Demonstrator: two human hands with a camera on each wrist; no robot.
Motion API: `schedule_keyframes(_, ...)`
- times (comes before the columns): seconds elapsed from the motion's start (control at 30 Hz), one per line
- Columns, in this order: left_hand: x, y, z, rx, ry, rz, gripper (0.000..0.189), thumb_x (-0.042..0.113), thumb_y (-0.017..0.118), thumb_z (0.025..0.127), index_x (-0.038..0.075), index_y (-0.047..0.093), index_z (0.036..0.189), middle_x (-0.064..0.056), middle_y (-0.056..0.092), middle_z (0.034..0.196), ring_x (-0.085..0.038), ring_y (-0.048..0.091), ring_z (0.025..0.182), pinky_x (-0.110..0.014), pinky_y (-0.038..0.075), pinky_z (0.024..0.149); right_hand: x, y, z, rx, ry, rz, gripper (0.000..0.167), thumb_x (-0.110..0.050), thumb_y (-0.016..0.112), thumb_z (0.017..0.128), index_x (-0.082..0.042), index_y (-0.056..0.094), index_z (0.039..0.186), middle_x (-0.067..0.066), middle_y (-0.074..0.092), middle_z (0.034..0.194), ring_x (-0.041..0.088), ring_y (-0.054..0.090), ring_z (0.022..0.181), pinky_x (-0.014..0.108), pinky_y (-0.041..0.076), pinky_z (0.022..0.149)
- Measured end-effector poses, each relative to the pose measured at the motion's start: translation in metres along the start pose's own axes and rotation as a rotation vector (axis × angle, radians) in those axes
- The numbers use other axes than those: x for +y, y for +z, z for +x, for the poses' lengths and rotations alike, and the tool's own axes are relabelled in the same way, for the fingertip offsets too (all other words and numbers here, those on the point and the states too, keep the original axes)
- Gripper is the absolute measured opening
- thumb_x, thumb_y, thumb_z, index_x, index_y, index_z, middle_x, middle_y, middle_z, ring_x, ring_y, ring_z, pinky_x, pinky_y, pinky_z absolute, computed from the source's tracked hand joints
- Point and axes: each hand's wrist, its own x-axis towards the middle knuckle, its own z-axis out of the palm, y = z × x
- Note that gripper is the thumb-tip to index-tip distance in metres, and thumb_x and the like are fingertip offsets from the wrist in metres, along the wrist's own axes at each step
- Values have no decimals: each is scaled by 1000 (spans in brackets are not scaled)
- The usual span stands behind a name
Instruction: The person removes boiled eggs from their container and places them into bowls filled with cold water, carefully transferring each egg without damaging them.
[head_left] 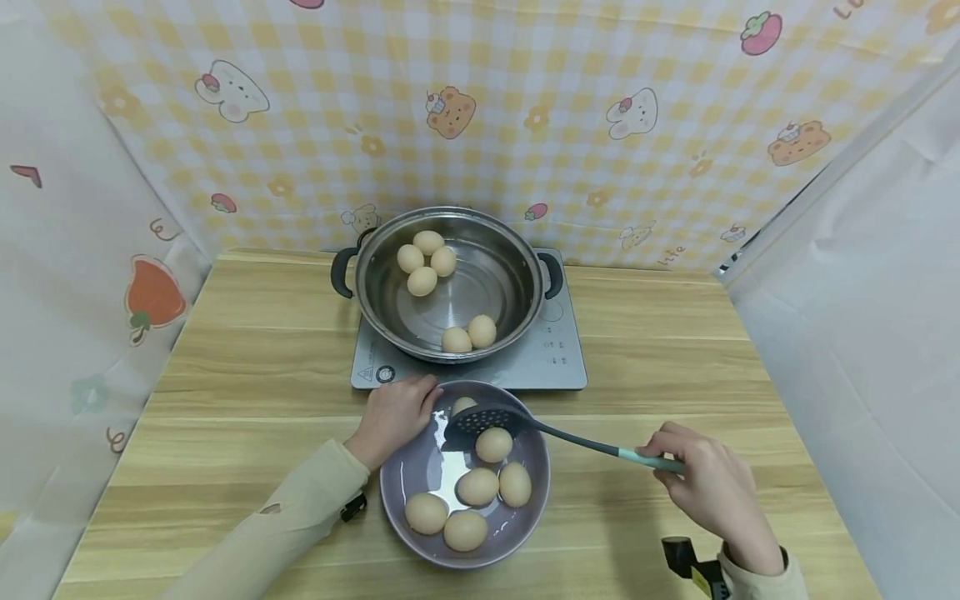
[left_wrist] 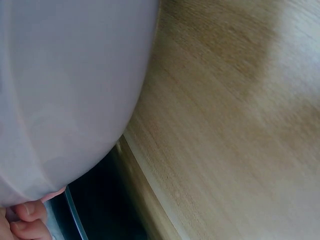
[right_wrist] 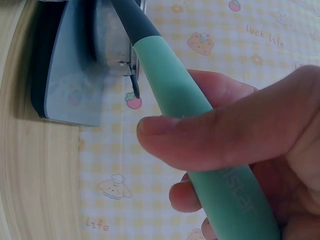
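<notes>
A purple-grey bowl (head_left: 538, 500) of water stands on the table with several brown eggs (head_left: 477, 487) in it. My left hand (head_left: 397, 414) grips the bowl's upper left rim; its curled fingers (left_wrist: 31, 227) show at the bowl's edge in the left wrist view. In my right hand (head_left: 708, 482) is a slotted ladle (head_left: 577, 438), held by its mint-green handle (right_wrist: 175, 95) with the thumb across it. The dark perforated head of the ladle is inside the bowl at the far side, beside one egg and partly covering another.
Behind the bowl, a steel pot (head_left: 480, 300) with black handles sits on a flat induction cooker (head_left: 566, 367). Several eggs (head_left: 422, 282) lie in the pot, in a far-left group and a near pair. A patterned cloth (head_left: 495, 167) hangs behind the wooden table (head_left: 255, 375).
</notes>
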Motion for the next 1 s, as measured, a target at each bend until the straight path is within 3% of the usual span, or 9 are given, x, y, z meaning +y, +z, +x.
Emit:
schedule_keyframes(0.33,0,1,0,-1,5,8,13,18,64,82,11,59,74,-3,59,60,-22,55,46,-32,36,39,0,1,0,63,-54,-7,43,9,77,51,-28,62,66,-19,54,68,-8,32,46,17,26,38)
schedule_keyframes(0.67,-1,0,0,89,51,-33,18,21,56,87,10,56,72,-3,56,57,-21,51,42,-32,32,37,3,-6,2,117,-103,-14,46,14,74,49,-27,63,66,-17,55,69,-8,31,47,16,24,37)
schedule_keyframes(1.0,-1,0,0,-19,0,-10,11,19,62,84,12,60,76,-2,60,62,-19,54,45,-31,34,38,8,-18,6,157,-151,47,46,14,77,45,-23,66,70,-15,55,68,-7,41,52,12,27,40)
